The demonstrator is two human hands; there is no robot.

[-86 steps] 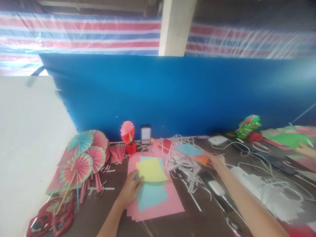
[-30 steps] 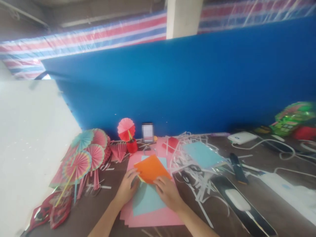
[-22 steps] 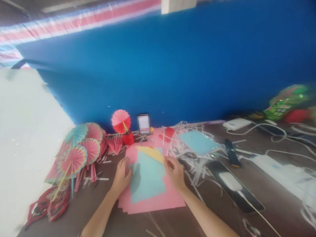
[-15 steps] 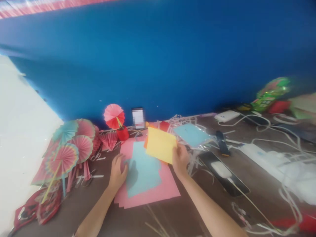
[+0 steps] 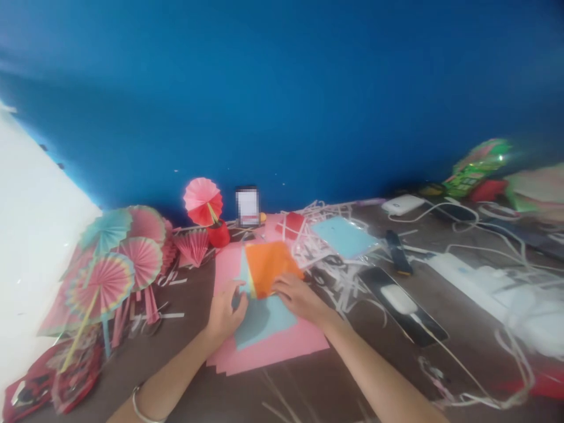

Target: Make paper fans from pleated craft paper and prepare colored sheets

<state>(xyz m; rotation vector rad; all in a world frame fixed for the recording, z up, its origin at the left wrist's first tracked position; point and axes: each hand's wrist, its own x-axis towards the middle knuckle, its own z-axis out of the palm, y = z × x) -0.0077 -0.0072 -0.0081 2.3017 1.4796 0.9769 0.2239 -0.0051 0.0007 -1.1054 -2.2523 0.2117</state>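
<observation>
Head view: orange sheet point(image 5: 272, 267) atop light-blue sheet point(image 5: 264, 314) & pink paper stack point(image 5: 282, 343), left hand point(image 5: 225, 311) fingers pressing its near-left corner, right hand point(image 5: 297, 296) flat on its near edge, paper fans point(image 5: 114, 258) far left, phone point(image 5: 403, 305) to right.

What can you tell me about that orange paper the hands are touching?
The orange paper is a small squarish sheet, plain and bright, lying nearly flat and turned a little askew. It rests on a light blue sheet, which lies on a stack of pink paper on the brown table. A thin yellow edge peeks out along its left side. The right hand presses its near edge, and the left hand touches its near left corner.
</observation>
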